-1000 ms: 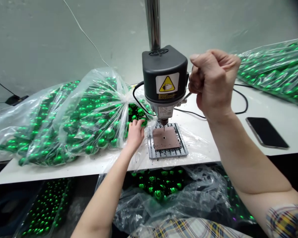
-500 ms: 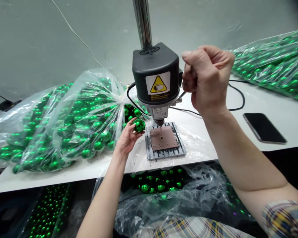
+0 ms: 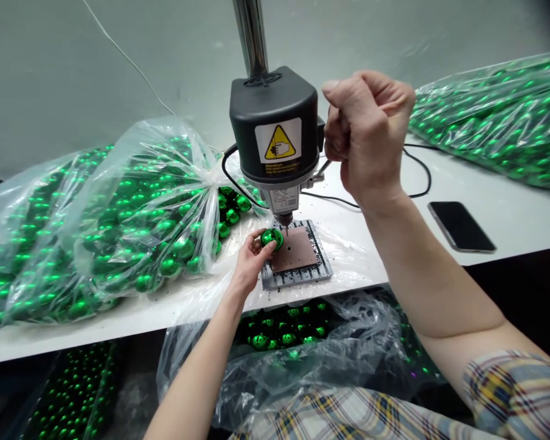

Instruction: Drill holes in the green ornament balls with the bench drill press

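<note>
Left hand (image 3: 250, 263) pinched green ball (image 3: 272, 238) at its 1 o'clock, under drill (image 3: 275, 131); right hand (image 3: 366, 134) fisted on lever (image 3: 326, 166).

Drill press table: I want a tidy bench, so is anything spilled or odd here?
Yes. Dark crumbs lie scattered over the slotted grey metal drill table and the white bench around it. The clear plastic bag of shiny green balls gapes open beside the left hand.

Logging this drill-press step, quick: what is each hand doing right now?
Left hand: closed on a green ball, held under the drill head.
Right hand: fisted around the press's lever, its grip hidden in the fist.
</note>
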A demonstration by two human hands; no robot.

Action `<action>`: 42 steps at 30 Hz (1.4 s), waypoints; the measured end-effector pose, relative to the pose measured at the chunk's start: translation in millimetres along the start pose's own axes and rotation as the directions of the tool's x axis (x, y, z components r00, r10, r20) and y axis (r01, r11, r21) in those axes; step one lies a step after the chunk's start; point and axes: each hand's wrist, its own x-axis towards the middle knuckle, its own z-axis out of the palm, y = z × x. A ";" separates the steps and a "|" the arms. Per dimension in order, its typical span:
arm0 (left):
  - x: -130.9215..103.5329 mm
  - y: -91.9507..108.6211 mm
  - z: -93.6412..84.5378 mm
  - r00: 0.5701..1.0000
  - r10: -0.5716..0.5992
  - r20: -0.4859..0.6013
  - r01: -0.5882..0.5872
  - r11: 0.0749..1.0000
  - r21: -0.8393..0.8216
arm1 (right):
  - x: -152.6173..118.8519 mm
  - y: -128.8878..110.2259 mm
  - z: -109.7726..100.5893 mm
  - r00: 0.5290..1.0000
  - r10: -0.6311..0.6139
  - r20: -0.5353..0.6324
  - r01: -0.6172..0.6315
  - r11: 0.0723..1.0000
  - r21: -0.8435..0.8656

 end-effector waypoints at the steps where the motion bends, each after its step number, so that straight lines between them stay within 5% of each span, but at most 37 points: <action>1: 1.8 -1.8 1.7 1.000 -0.004 -0.002 0.004 1.000 0.006 | -0.5 -1.2 0.8 1.000 0.004 -0.005 -0.004 1.000 0.012; 15: 12.5 6.0 19.7 0.996 -0.044 0.078 0.036 0.994 0.101 | -1.9 -2.3 1.3 1.000 -0.001 0.007 0.001 0.998 -0.062; 25: -9.4 10.8 -18.1 0.999 -0.045 -0.030 0.045 0.999 -0.011 | -3.8 -5.7 1.5 1.000 -0.004 0.023 0.006 0.998 -0.059; 32: -2.2 -0.7 -0.5 0.997 -0.069 0.032 0.071 0.995 -0.072 | -1.9 -2.4 2.9 1.000 -0.025 0.003 0.025 0.995 -0.102; 42: 6.6 -7.6 13.7 0.994 0.095 0.050 -0.102 0.983 0.153 | -2.0 -5.1 2.9 1.000 -0.007 -0.003 0.007 0.993 -0.121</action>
